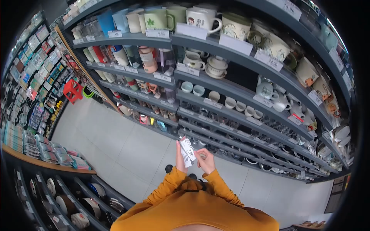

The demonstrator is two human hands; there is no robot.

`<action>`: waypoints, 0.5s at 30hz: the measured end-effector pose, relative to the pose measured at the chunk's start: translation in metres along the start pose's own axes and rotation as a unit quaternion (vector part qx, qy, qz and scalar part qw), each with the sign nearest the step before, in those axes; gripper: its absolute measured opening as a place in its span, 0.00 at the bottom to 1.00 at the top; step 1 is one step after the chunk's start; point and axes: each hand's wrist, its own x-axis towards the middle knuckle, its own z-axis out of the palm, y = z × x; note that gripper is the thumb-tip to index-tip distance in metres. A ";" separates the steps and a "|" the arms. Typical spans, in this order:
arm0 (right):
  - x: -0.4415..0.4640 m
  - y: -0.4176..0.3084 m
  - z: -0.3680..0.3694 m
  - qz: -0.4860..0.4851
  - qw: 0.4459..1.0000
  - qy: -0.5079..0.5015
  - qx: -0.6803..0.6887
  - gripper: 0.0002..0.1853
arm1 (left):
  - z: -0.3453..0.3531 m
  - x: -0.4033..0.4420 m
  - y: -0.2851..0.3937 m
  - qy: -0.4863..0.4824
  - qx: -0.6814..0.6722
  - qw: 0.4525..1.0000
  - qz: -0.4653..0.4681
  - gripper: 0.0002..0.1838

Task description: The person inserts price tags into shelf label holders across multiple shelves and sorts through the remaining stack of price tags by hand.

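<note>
White price labels (187, 151) with black print, one reading 7.50, are held up in front of my body over the floor. My left hand (180, 156) grips them from the left side. On the right, the fingers of my right hand (206, 159) are closed at the edge of the labels. A dark piece shows between the labels and my right hand. Both sleeves are orange.
Shelves (210, 92) of mugs, bowls and teapots run across the front, with price tags on their edges. Packaged goods hang on a rack (38, 73) at the left, near a red stool (72, 91). Pans fill a lower-left shelf (50, 165). Tiled floor (111, 142) lies between.
</note>
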 end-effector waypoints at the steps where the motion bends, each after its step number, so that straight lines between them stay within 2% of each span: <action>1: -0.009 0.006 -0.002 0.011 1.000 0.004 -0.005 0.11 | 0.001 -0.005 -0.003 -0.015 0.013 1.000 0.005 0.27; 4: -0.020 0.010 -0.014 0.006 1.000 -0.004 -0.026 0.10 | -0.007 0.001 -0.020 -0.019 0.083 0.996 0.005 0.26; 9: -0.028 0.012 -0.014 0.015 0.995 -0.085 -0.043 0.12 | -0.017 -0.002 -0.031 -0.008 0.178 0.984 0.000 0.23; 11: -0.024 0.025 -0.012 -0.002 0.988 -0.123 -0.091 0.14 | -0.025 0.000 -0.028 -0.012 0.123 0.992 -0.018 0.24; 14: -0.019 0.014 0.002 0.069 0.985 -0.140 -0.073 0.15 | -0.034 0.005 -0.013 0.000 0.097 0.995 -0.011 0.24; 15: -0.014 0.013 0.006 0.063 0.986 -0.135 -0.068 0.15 | -0.037 0.006 -0.006 0.008 0.096 0.995 -0.003 0.24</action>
